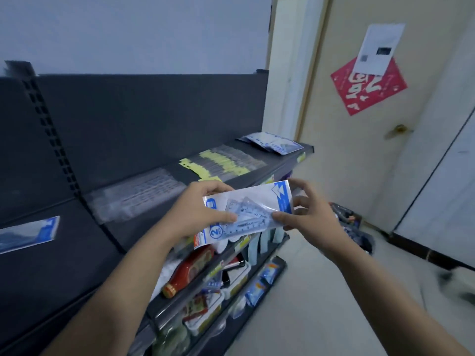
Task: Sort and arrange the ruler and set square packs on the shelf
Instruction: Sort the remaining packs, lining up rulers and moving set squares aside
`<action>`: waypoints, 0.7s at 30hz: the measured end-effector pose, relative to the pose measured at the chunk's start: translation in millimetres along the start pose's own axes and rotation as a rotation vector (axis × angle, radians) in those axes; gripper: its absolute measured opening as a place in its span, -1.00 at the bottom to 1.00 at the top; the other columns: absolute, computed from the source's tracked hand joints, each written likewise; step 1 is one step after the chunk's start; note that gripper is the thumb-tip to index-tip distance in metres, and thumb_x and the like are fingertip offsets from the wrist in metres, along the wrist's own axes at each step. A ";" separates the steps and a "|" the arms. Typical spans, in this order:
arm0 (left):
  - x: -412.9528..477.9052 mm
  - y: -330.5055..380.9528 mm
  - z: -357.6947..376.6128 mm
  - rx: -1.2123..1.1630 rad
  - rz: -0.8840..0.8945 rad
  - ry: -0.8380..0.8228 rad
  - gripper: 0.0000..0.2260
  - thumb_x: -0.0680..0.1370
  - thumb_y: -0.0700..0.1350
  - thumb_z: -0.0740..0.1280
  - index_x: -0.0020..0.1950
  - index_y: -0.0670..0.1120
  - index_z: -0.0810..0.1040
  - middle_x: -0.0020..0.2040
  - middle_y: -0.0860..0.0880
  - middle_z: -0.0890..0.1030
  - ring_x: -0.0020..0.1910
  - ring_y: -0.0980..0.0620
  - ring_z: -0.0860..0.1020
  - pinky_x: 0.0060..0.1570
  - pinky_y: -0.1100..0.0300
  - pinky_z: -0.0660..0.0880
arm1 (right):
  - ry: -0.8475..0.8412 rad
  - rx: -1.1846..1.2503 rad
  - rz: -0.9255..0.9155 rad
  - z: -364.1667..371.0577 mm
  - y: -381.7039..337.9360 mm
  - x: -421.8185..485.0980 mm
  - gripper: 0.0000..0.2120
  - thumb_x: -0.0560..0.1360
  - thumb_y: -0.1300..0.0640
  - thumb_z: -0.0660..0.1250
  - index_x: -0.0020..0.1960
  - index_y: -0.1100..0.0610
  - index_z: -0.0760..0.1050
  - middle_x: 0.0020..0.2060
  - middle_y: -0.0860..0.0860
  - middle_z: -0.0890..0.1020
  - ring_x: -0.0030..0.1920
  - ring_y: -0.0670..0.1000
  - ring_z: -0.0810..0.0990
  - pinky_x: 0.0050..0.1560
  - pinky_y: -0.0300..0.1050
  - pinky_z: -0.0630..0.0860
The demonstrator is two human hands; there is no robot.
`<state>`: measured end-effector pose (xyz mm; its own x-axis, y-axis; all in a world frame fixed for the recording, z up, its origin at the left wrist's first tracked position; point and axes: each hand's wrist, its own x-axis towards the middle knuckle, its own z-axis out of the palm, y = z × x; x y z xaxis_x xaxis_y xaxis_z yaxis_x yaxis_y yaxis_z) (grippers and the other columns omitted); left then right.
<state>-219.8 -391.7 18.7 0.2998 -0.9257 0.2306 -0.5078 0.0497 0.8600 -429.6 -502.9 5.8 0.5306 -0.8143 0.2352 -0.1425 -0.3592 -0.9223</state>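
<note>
The left forearm (120,281) and right forearm (385,291) are bare and reach forward from the bottom of the view, drawing closer toward the middle. The left grip (198,211) pinches the left end of a pack (254,199), with its thumb flat on the front and its fingers curled over the top edge. The right grip (311,217) pinches the right end, its thumb on the lower front edge, its index finger at the upper corner and its other fingers bent behind. The wrists are roughly level, the palms facing each other.
</note>
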 end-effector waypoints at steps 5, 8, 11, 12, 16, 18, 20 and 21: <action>61.9 0.7 47.5 0.057 0.036 0.084 -0.59 0.28 -0.22 0.60 0.05 0.05 0.61 -0.08 0.17 0.62 -0.27 0.35 0.56 -0.29 0.52 0.41 | 0.044 0.059 -0.010 -40.5 35.3 39.1 -0.39 0.34 0.27 0.51 0.25 -0.15 0.37 -0.11 0.01 0.58 -0.27 -0.02 0.66 -0.30 -0.14 0.56; 102.5 -8.9 79.4 0.096 0.060 0.078 -0.56 0.32 -0.22 0.58 0.13 0.07 0.59 0.04 0.21 0.56 -0.11 0.34 0.54 -0.11 0.51 0.39 | 0.100 0.015 0.007 -59.7 61.4 67.0 -0.31 0.32 0.25 0.53 0.26 -0.24 0.33 -0.04 -0.05 0.55 -0.24 0.05 0.66 -0.29 -0.05 0.60; 156.9 -19.2 105.4 0.124 0.087 0.055 -0.55 0.34 -0.20 0.56 0.19 0.05 0.60 0.13 0.16 0.55 0.02 0.32 0.49 -0.05 0.58 0.30 | 0.126 -0.140 -0.009 -81.2 84.4 107.4 -0.19 0.30 0.19 0.56 0.33 -0.32 0.23 -0.04 -0.13 0.50 -0.24 -0.05 0.63 -0.32 -0.16 0.57; 176.7 -22.1 112.5 0.117 0.090 0.049 -0.55 0.33 -0.20 0.56 0.17 0.07 0.60 0.13 0.16 0.55 -0.02 0.34 0.49 -0.10 0.61 0.32 | 0.128 -0.188 -0.021 -88.9 91.3 122.8 -0.18 0.30 0.19 0.57 0.32 -0.35 0.22 -0.05 -0.16 0.47 -0.23 -0.10 0.62 -0.36 -0.23 0.54; 264.2 -31.2 134.3 0.069 0.066 -0.003 -0.55 0.32 -0.19 0.58 0.15 0.12 0.60 0.15 0.17 0.57 -0.03 0.27 0.54 -0.20 0.62 0.37 | 0.126 -0.402 -0.067 -120.3 109.9 198.7 -0.17 0.27 0.16 0.58 0.35 -0.29 0.24 0.09 -0.16 0.45 -0.09 -0.05 0.53 -0.14 -0.12 0.52; 310.9 -35.1 141.6 0.086 0.062 -0.033 -0.52 0.31 -0.18 0.58 0.19 0.05 0.60 0.16 0.16 0.57 0.11 0.25 0.50 -0.14 0.62 0.33 | 0.113 -0.504 -0.080 -135.9 116.0 242.7 -0.17 0.25 0.16 0.57 0.39 -0.19 0.26 0.17 -0.03 0.41 -0.03 -0.01 0.46 0.00 -0.12 0.45; 355.1 -39.9 147.5 0.081 0.047 -0.049 -0.53 0.30 -0.19 0.59 0.18 0.02 0.60 0.12 0.17 0.58 0.16 0.23 0.50 -0.08 0.56 0.32 | 0.063 -0.565 -0.076 -149.8 123.4 284.5 -0.13 0.23 0.13 0.59 0.43 -0.12 0.25 0.19 -0.02 0.35 0.04 -0.01 0.42 0.06 -0.16 0.44; 375.7 -42.7 151.0 0.082 0.041 -0.055 -0.53 0.29 -0.19 0.59 0.16 0.03 0.61 0.08 0.19 0.58 0.15 0.23 0.51 -0.07 0.54 0.31 | 0.034 -0.592 -0.073 -156.1 128.1 303.9 -0.11 0.22 0.11 0.60 0.44 -0.11 0.24 0.18 -0.04 0.31 0.07 -0.03 0.39 0.03 -0.22 0.45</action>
<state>-207.4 -798.3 -0.1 0.2341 -0.9427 0.2378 -0.5836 0.0594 0.8098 -417.0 -867.6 7.0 0.5305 -0.7888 0.3103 -0.5534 -0.5996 -0.5781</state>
